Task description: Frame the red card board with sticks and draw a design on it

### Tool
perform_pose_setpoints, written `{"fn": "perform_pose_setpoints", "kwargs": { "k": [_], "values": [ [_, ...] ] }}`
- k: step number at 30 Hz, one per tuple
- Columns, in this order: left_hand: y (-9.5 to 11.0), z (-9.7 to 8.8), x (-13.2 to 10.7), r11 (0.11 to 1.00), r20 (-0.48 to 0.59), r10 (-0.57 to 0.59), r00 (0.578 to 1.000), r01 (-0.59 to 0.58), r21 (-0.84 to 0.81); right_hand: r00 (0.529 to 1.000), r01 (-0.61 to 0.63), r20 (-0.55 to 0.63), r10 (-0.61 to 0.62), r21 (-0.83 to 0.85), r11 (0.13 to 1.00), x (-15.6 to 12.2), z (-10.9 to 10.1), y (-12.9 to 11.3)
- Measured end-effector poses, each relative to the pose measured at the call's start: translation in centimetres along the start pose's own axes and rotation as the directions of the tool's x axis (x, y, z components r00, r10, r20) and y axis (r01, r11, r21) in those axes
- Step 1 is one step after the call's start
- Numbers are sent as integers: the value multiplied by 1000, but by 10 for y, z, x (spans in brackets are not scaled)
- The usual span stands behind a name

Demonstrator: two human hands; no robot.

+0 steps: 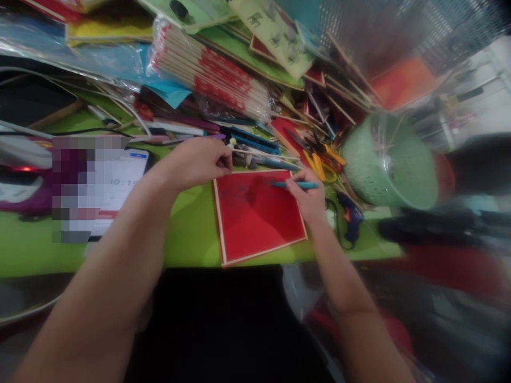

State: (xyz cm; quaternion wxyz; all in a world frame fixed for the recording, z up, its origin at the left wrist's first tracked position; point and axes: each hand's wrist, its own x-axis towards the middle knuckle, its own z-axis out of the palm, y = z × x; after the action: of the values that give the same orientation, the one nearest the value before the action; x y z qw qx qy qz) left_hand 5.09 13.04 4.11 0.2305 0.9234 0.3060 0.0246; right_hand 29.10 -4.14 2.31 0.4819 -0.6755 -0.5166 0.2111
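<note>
the pen point(308, 185) is held in the right hand's point(309, 196) closed grip, its tip pointed at the card's point(259, 226) one o'clock. the card is laid on the table point(187, 234). the left hand point(204, 161) is set at its eleven o'clock corner, grip curled; what is held cannot be told. the glue gun point(353, 219) is seen at three o'clock.

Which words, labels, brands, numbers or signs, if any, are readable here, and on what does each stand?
None reads with certainty.
Phone screen: digits with a colon and a small blue label, too blurred.
Red board: faint dark marks, unreadable.
Pale card: dark marks, too blurred.
</note>
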Motion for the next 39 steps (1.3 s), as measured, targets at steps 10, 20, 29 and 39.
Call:
{"fn": "perform_pose_setpoints", "kwargs": {
  "k": [10,20,29,39],
  "values": [
    [0,-1,-2,1000,-30,-10,1000,10,8,991,-46,-111,74,236,971,3,-6,5],
    [104,25,-28,920,-184,392,901,-386,68,996,-2,-84,41,419,908,10,-21,-12],
    [179,133,-35,776,-24,626,779,-619,120,997,63,-57,-42,453,889,49,-22,-15],
    [179,146,-28,762,13,631,776,-622,182,993,-109,80,82,452,885,36,-17,3]
  ]
}}
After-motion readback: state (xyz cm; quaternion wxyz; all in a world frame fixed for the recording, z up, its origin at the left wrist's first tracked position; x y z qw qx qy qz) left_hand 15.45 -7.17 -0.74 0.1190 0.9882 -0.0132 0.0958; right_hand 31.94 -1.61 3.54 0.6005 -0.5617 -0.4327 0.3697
